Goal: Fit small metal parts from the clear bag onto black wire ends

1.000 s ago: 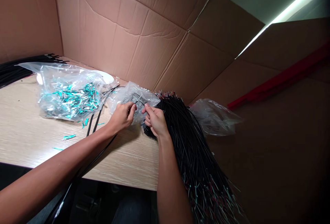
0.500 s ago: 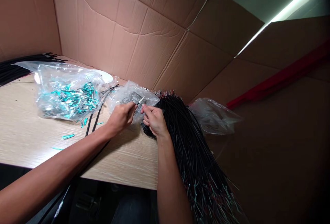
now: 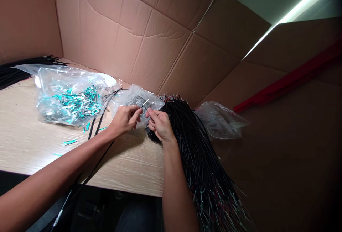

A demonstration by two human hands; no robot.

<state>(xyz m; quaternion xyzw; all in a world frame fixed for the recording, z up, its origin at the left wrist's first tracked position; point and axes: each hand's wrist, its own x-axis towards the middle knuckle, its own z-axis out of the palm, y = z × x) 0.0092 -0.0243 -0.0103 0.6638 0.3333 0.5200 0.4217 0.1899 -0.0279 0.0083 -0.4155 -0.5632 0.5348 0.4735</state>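
Observation:
My left hand (image 3: 127,119) has thumb and forefinger pinched on a thin black cable, whose length (image 3: 103,158) trails below the forearm and over the table's front edge. A short white tip (image 3: 145,101) sticks up between the hands. My right hand (image 3: 159,123) is closed beside it, its thumb and forefinger pinched at the cable's end; the fingers hide the exact contact. Just behind both hands lies a clear plastic bag (image 3: 155,101) with many small grey metallic pieces (image 3: 131,101). A thick bundle of black cables (image 3: 192,150) with coloured wire ends lies right of my right hand.
A clear bag of shiny green and silver strips (image 3: 77,100) rests on the wooden table (image 3: 133,175) at left, with loose strips (image 3: 70,142) nearby. More black cables (image 3: 24,69) lie at far left. Cardboard walls (image 3: 101,36) enclose the back; another plastic bag (image 3: 221,120) is at right.
My left thumb and fingers have shifted slightly on the cable, and more of its trailing length shows below the forearm. My right hand stays nearly in place.

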